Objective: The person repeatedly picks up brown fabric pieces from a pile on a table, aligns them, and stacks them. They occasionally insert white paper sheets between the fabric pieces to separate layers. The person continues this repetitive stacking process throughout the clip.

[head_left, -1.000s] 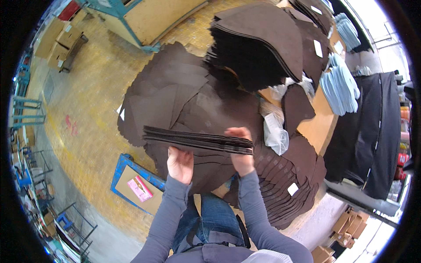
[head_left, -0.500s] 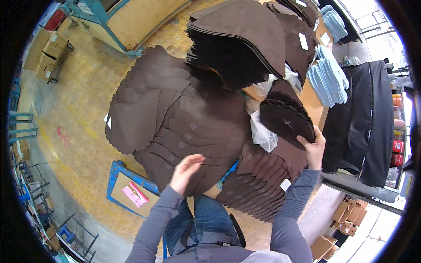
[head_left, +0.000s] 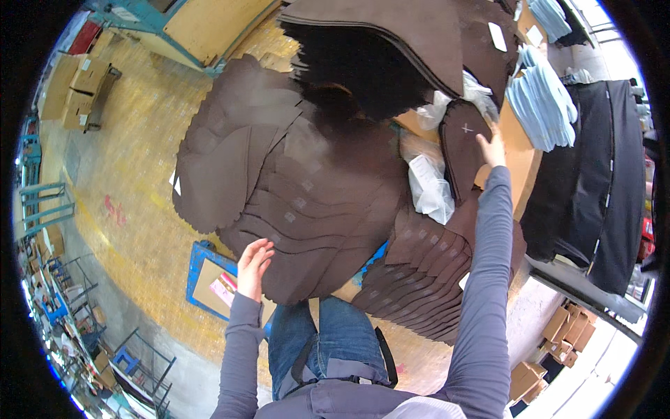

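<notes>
A small stack of dark brown cut pieces (head_left: 460, 155) with a white chalk cross lies beside a clear plastic bag (head_left: 429, 187). My right hand (head_left: 493, 149) is at the stack's right edge, thumb and fingers apart; whether it still touches the stack is hard to see. My left hand (head_left: 254, 268) hovers free with loosely spread fingers, left of the large fanned spread of brown pieces (head_left: 293, 202). Another overlapping row of brown pieces (head_left: 419, 293) is fanned out between my arms.
A tall pile of brown sheets (head_left: 377, 21) rises at the far side. Light blue stacked pieces (head_left: 537, 101) and black draped material (head_left: 590, 181) stand at the right. A blue-framed board (head_left: 202, 276) with a pink packet (head_left: 222, 288) is at the left; cartons (head_left: 87, 73) stand farther off.
My right hand has moved away from me with the small stack, which now lies down, and its fingers have opened. My left hand has drawn left and slightly nearer.
</notes>
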A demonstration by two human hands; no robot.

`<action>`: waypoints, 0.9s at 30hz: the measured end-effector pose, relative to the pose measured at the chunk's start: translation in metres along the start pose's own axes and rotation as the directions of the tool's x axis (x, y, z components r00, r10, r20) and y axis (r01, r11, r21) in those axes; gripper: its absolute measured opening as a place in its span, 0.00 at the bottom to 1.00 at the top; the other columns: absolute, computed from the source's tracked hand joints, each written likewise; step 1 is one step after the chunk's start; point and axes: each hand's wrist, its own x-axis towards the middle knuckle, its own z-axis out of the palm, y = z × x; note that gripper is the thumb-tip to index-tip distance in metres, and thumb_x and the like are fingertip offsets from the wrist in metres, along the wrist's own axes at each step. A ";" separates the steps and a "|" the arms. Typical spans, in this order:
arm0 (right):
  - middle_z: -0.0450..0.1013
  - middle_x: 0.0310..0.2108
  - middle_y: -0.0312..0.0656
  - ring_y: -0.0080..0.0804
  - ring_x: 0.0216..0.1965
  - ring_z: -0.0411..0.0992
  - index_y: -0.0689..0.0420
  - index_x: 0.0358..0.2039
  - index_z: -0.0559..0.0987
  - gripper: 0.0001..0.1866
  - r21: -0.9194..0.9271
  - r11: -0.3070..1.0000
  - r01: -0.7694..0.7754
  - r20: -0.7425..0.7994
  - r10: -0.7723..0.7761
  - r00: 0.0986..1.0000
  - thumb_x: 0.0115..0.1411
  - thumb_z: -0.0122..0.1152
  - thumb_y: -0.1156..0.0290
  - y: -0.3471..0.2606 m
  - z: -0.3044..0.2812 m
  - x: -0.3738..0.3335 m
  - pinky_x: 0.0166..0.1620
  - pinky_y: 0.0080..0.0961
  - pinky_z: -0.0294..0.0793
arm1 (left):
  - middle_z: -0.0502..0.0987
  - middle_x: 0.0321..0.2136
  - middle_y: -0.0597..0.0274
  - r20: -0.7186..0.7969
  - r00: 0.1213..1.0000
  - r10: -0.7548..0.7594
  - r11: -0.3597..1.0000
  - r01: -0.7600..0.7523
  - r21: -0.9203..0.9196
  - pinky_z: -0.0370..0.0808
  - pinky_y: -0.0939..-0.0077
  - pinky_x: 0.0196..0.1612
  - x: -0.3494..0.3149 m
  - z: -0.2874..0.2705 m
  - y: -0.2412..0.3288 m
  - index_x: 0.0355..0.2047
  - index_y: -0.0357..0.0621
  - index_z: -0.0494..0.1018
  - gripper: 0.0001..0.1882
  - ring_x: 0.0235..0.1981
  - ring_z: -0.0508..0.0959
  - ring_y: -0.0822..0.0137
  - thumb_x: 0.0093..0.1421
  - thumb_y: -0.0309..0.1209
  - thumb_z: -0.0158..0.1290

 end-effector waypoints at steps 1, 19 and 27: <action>0.57 0.62 0.54 0.47 0.63 0.56 0.58 0.63 0.60 0.34 -0.159 0.987 0.015 0.002 -0.014 1.000 0.60 0.56 0.58 0.016 0.021 -0.008 0.64 0.37 0.53 | 0.75 0.48 0.62 0.045 0.999 0.007 1.000 -0.006 -0.030 0.65 0.76 0.52 -0.001 0.013 -0.002 0.51 0.45 0.69 0.17 0.45 0.74 0.72 0.63 0.34 0.50; 0.58 0.62 0.55 0.47 0.64 0.55 0.62 0.61 0.60 0.34 0.480 0.790 0.381 0.329 -0.565 0.757 0.62 0.52 0.52 -0.274 0.104 -0.103 0.65 0.33 0.53 | 0.44 0.68 0.59 -0.286 0.874 -0.391 0.898 0.295 -0.327 0.39 0.25 0.57 0.028 -0.070 -0.163 0.67 0.55 0.42 0.54 0.66 0.49 0.47 0.49 0.68 0.50; 0.65 0.57 0.56 0.51 0.58 0.63 0.68 0.55 0.67 0.42 0.348 0.874 0.339 0.455 -0.474 0.754 0.55 0.57 0.42 -0.297 0.069 -0.133 0.60 0.34 0.61 | 0.55 0.64 0.54 -0.263 0.931 -0.252 0.939 0.170 -0.299 0.54 0.50 0.60 -0.027 -0.018 -0.107 0.67 0.45 0.43 0.47 0.64 0.56 0.55 0.55 0.46 0.57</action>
